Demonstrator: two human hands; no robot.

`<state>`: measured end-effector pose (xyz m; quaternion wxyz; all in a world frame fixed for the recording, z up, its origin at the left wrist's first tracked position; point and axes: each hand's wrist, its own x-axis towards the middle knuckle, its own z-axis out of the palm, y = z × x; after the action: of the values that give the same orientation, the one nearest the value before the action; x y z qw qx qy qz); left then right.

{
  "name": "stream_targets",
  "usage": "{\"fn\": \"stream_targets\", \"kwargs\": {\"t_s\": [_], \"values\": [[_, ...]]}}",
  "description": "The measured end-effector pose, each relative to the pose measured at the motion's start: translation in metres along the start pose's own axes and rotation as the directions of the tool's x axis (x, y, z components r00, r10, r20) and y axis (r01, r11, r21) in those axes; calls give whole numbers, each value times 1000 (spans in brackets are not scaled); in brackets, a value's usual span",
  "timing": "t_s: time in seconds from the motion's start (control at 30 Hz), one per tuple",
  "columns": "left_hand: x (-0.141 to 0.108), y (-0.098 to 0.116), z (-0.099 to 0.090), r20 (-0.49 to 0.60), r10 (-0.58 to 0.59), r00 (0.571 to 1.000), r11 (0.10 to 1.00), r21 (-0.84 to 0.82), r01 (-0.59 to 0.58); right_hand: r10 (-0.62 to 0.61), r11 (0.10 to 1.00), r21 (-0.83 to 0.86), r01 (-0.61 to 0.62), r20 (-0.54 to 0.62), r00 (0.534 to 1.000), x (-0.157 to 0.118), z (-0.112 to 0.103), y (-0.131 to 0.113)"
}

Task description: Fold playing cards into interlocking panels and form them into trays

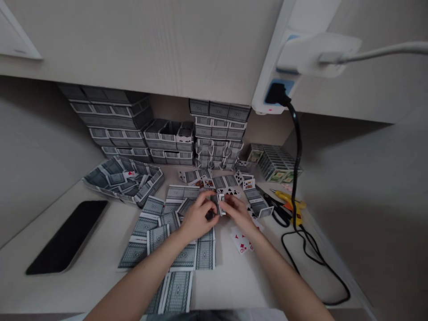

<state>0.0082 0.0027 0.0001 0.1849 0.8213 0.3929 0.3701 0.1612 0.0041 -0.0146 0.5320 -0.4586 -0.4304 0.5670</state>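
- Pale desk [230, 281] beneath a cabinet [200, 49].
- At desk centre, a card piece [221, 199], clamped between the fingertips of left hand [197, 214] and right hand [239, 214], apparently steadied from both sides.
- Just left, loose cards [158, 238], spread probably for easy picking.
- Behind, card stacks [219, 120], likely set back to free working room.
- Off right, scissors [282, 217] and a yellow tool [284, 196], seemingly kept aside.
- Hidden by fingers: most of that piece; cannot tell its folds.
- Cut off above: cabinet, power strip [304, 15].
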Motion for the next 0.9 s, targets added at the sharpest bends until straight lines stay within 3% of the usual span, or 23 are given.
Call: {"fn": "stream_targets", "kwargs": {"t_s": [0.3,0.5,0.7,0.9], "values": [[-1,-1,1,11,-19,1000,999,46,19,-16,995,-99,17,18,1000,-3,2,-5],[-1,-2,1,7,3,1000,997,78,-4,-1,997,-76,3,33,999,-4,3,-4],[-2,-2,1,20,-3,1000,996,89,1,-12,998,-55,10,-33,999,-2,4,-1],[-2,-1,-1,38,-4,999,999,45,3,23,999,-28,-22,34,999,-5,6,-5]]}}
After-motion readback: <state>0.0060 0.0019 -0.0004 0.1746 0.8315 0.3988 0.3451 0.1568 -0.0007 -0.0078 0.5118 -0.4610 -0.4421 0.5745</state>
